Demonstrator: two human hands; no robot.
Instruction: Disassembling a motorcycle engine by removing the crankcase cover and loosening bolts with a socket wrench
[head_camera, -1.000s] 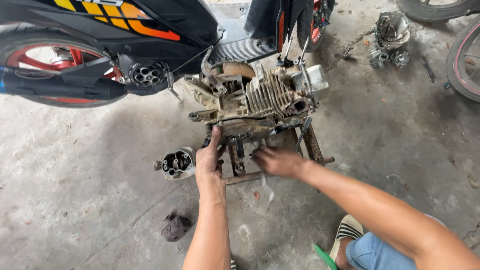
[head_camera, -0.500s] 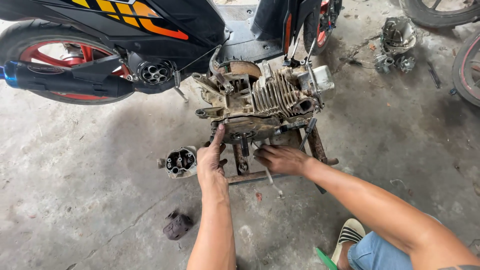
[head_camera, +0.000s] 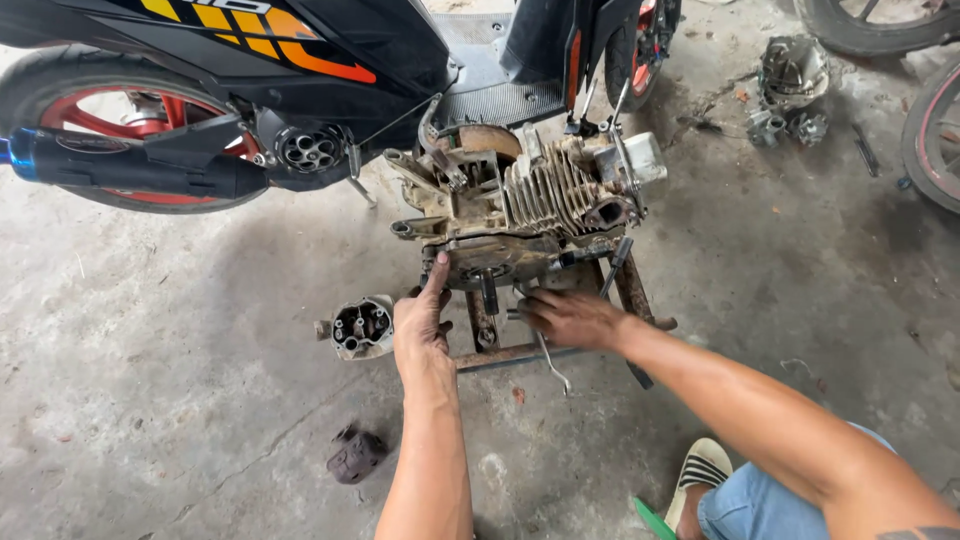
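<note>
Black bodywork with orange and yellow flashes marks the motorcycle (head_camera: 300, 60) parked across the top. Just below it, a grimy finned engine (head_camera: 530, 205) sits on a rusty stand (head_camera: 560, 340). Left hand (head_camera: 422, 325) presses its thumb against the engine's lower case, fingers loose. Right hand (head_camera: 570, 318) grips a slim metal wrench (head_camera: 548, 358) beneath the engine. A detached cylinder part (head_camera: 360, 327) lies left.

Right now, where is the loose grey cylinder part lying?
In the head view, the grey cylinder part lies on the concrete floor, just left of the left hand and the rusty engine stand.
</note>
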